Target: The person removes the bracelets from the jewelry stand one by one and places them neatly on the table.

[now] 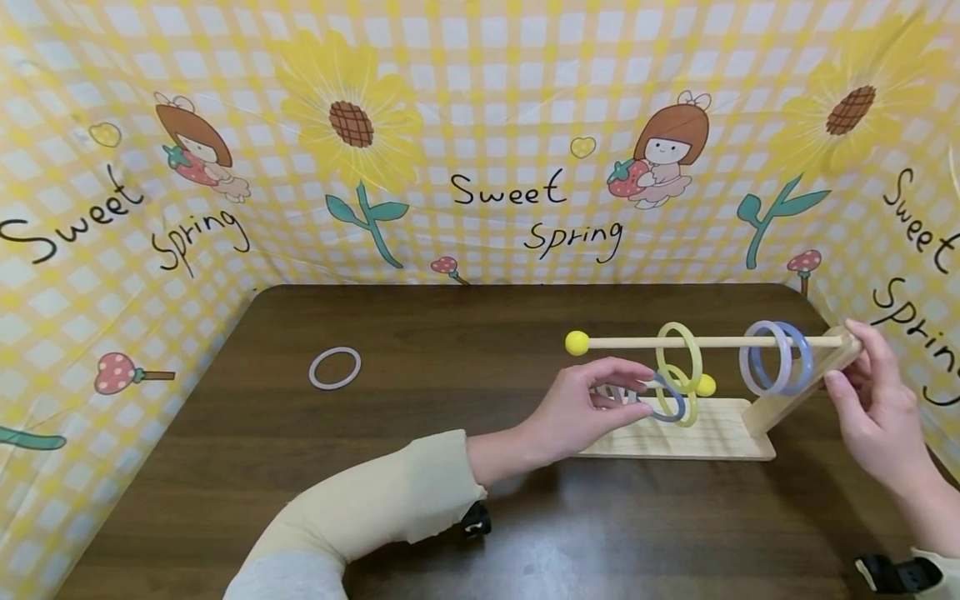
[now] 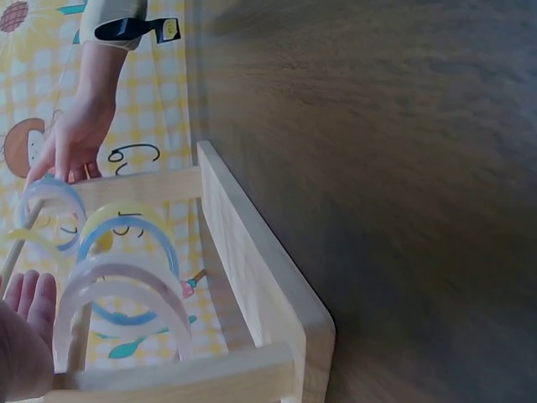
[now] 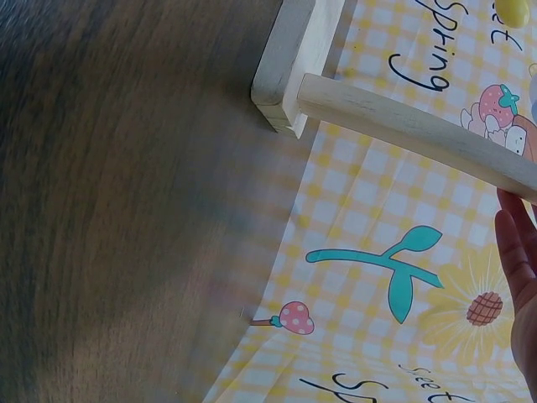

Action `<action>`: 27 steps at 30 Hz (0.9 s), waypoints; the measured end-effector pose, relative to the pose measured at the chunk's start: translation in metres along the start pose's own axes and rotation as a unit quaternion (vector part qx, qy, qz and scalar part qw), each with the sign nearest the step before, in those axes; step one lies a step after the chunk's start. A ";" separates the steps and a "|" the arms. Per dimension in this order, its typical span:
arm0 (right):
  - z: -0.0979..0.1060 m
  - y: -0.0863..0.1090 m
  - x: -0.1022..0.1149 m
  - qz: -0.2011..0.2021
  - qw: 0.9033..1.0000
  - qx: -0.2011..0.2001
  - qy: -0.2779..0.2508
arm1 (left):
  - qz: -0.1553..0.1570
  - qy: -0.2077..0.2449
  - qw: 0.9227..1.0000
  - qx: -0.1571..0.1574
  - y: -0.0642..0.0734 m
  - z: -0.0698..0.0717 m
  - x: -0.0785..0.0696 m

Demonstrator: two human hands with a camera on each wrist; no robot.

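A wooden ring stand has an upper rod with a yellow ball at its left end. A yellow ring hangs midway along this rod; a lilac ring and a blue ring hang near the slanted post. My left hand pinches another blue ring at the lower rod, by its yellow ball. In the left wrist view lilac rings share that rod with the blue and a yellow one. My right hand grips the slanted post's top, fingertips on its end.
A loose lilac ring lies flat at the left of the dark wooden table. Yellow checked cloth with printed flowers and words rises behind and on both sides. A second post stands at the base's near end in the left wrist view.
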State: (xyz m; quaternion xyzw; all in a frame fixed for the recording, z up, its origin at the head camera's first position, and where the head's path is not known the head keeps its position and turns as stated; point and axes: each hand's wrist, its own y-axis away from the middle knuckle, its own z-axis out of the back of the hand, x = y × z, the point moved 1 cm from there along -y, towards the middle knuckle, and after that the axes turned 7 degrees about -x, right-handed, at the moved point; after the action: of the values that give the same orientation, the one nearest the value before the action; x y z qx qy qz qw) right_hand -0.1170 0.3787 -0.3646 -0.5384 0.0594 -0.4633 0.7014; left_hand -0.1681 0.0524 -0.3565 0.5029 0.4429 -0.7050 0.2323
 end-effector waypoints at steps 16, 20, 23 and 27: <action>0.001 0.001 0.001 -0.005 1.000 0.008 0.016 | 0.008 0.004 1.000 -0.024 -0.017 -0.034 0.008; 0.000 0.000 0.000 0.001 1.000 0.003 0.010 | 0.018 0.006 0.999 -0.028 -0.019 -0.038 0.008; 0.000 -0.001 0.001 0.001 1.000 0.005 0.011 | 0.021 -0.006 0.999 -0.032 -0.019 -0.040 0.008; 0.001 -0.001 0.004 -0.010 1.000 0.011 0.016 | 0.004 -0.044 0.998 -0.041 -0.019 -0.042 0.009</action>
State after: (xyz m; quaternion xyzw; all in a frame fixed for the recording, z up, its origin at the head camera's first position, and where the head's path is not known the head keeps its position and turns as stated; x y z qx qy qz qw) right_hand -0.1149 0.3770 -0.3617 -0.5234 0.0604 -0.4793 0.7019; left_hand -0.1650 0.0990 -0.3611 0.4631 0.4589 -0.7068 0.2745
